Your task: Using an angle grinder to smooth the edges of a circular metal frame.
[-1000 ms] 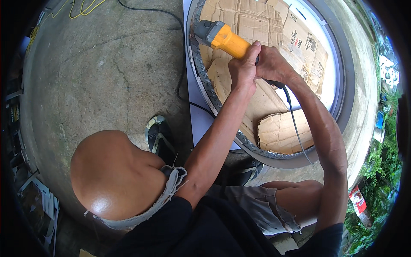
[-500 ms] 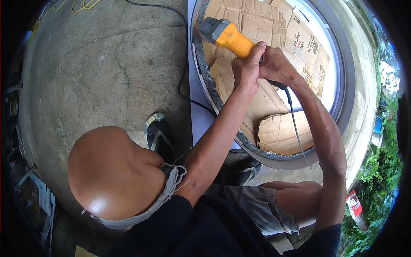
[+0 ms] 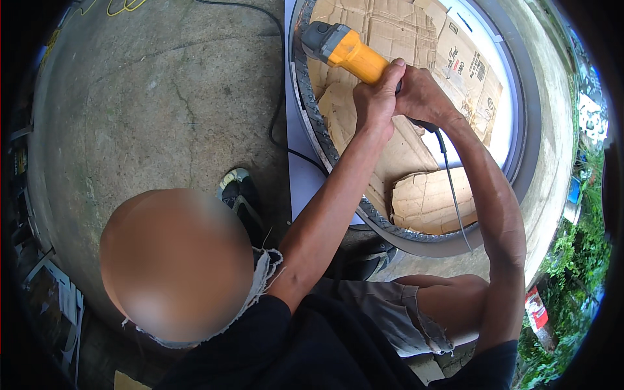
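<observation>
An orange angle grinder [image 3: 359,60] with a grey head points to the upper left, its head over the rim of a large round frame [image 3: 311,110]. My left hand [image 3: 377,97] is closed around the grinder's body, thumb on top. Just behind it, my right hand [image 3: 422,96] wraps the rear end, where the black cord [image 3: 448,166] comes out and hangs down. The grinder's disc is hidden beneath its head. Brown cardboard [image 3: 374,29] lies inside the round frame, with another cardboard piece [image 3: 434,201] near its lower edge.
A white board [image 3: 301,188] shows beneath the frame's left side. A black cable [image 3: 276,71] runs over the concrete floor [image 3: 149,110], and a yellow cord [image 3: 127,8] lies at the far left. My bent knee and shoes are close below. Green plants [image 3: 572,260] grow at the right.
The grinder's head has shifted slightly upward and left along the rim, with both hands still holding it. My left knee has moved a little to the left.
</observation>
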Demonstrator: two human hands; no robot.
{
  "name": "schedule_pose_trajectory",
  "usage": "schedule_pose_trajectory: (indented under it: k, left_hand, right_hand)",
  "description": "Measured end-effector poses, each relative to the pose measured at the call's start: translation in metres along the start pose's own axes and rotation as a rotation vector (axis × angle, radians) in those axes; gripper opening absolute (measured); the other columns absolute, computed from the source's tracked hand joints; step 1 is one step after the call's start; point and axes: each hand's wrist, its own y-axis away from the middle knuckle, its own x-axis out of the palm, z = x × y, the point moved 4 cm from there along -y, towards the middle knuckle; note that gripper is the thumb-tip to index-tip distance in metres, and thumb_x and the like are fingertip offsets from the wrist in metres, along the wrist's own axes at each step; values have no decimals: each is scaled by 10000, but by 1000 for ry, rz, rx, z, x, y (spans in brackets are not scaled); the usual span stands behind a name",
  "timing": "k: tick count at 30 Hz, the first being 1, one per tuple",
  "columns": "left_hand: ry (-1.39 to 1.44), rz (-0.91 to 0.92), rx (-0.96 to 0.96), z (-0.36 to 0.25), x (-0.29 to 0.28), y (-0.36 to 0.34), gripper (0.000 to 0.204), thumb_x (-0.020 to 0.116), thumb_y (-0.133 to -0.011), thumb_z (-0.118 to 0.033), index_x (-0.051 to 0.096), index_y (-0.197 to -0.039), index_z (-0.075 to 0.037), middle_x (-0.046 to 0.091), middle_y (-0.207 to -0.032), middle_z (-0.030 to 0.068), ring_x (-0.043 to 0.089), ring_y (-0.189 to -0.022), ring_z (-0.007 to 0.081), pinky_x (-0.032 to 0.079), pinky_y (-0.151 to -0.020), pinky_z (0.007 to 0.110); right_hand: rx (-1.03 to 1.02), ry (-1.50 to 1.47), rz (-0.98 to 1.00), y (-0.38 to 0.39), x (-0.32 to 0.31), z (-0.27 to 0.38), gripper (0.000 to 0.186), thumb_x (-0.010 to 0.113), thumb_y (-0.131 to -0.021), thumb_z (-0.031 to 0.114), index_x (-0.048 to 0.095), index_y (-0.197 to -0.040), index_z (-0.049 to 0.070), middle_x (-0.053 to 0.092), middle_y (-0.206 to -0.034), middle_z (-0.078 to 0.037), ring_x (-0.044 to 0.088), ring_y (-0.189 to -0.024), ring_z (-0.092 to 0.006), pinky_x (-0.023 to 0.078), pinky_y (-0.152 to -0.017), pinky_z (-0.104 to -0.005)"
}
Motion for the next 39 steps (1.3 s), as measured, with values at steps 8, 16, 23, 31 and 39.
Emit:
schedule_pose_trajectory:
  k: [8, 16, 23, 31, 39]
  left_hand:
    - [8, 23, -15, -2, 4, 5, 425, 831, -841, -256, 670, -1103, 37, 679, -1007, 68, 633, -879, 132, 518, -765, 296]
    - [38, -2, -10, -3, 3, 4, 403, 828, -844, -250, 672, -1085, 33, 675, -990, 60, 632, -880, 137, 520, -776, 301]
    - [43, 4, -25, -2, 5, 6, 390, 831, -841, -242, 676, -1077, 27, 675, -981, 59, 633, -876, 142, 517, -797, 309]
    - [64, 4, -11, -2, 3, 3, 393, 832, -838, -244, 677, -1071, 31, 676, -978, 58, 632, -871, 137, 512, -792, 300]
    - [66, 17, -16, -2, 4, 6, 405, 828, -843, -245, 671, -1097, 30, 674, -1006, 66, 633, -897, 137, 517, -792, 303]
  right_hand:
    - [3, -5, -10, 1, -4, 0, 488, 823, -635, 230, 648, -984, -63, 714, -847, -247, 716, -838, -386, 569, -785, -435]
    - [-12, -16, 2, 5, -8, 8, 515, 840, -633, 257, 649, -992, -58, 719, -852, -239, 720, -841, -379, 574, -797, -434]
    - [18, 16, 11, -2, -2, -2, 518, 837, -636, 255, 648, -1001, -61, 717, -856, -245, 721, -841, -381, 575, -787, -431]
    - [-35, -21, 0, 5, -10, 9, 517, 824, -648, 262, 646, -1009, -62, 715, -862, -252, 717, -850, -390, 569, -791, -439]
    - [-24, 28, -18, 0, -7, 6, 486, 817, -653, 262, 655, -967, -70, 716, -851, -247, 715, -836, -396, 568, -793, -443]
